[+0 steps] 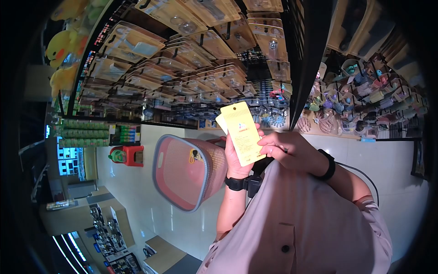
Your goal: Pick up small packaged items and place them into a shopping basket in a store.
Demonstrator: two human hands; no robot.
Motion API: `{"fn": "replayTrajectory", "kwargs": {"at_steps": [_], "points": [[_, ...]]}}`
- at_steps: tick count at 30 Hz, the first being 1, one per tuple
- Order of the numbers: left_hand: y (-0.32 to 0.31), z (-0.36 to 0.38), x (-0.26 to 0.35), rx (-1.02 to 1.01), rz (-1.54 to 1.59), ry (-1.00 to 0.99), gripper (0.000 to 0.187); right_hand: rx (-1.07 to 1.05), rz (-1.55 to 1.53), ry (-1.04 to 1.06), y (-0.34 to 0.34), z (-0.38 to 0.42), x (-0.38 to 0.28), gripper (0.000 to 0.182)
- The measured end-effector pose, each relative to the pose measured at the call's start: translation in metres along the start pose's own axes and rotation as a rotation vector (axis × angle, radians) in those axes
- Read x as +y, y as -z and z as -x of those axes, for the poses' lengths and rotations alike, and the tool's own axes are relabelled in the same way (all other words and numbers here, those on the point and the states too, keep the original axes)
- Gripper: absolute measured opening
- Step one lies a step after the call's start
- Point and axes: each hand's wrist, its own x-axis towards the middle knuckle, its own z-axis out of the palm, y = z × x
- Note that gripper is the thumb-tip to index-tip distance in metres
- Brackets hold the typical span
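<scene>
My left hand (pixel 233 155) holds a yellow product card (pixel 244 132) upright in front of my chest, its printed side with a small hang hole facing me. The edge of a second yellow card (pixel 221 122) shows behind it. Fingers of my right hand (pixel 285 148) are closed at the lower right edge of the front card, thumb and fingertips touching it. What is fixed to the cards' far side is hidden. Left of my left forearm is a pink basket (pixel 182 182) with a grey rim, tilted, with a small yellow-and-black item (pixel 196 155) inside.
Ahead, a black wire rack (pixel 182 77) carries rows of hanging carded goods. Another display (pixel 360 91) of small colourful items hangs at the right. A red stool (pixel 133 156) stands on the pale tiled floor (pixel 137 196). Counters with goods (pixel 109 228) are at the lower left.
</scene>
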Motion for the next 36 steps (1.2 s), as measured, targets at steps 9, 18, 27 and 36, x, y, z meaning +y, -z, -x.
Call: {"fn": "replayTrajectory", "kwargs": {"at_steps": [9, 18, 27, 36], "points": [[-0.025, -0.005, -0.008, 0.245, -0.386, -0.071, 0.037, 0.083, -0.058, -0.137, 0.01, -0.004, -0.003, 0.022], [-0.049, -0.013, -0.011, 0.396, -0.655, -0.174, 0.036, 0.13, 0.028, -0.279, 0.02, 0.0, 0.024, 0.015], [-0.049, -0.016, -0.011, 0.436, -0.678, -0.171, 0.05, 0.206, -0.139, -0.376, 0.025, -0.002, 0.039, 0.017], [-0.059, -0.015, -0.013, 0.398, -0.568, -0.177, 0.053, 0.205, -0.149, -0.318, 0.033, -0.005, 0.032, 0.018]]}}
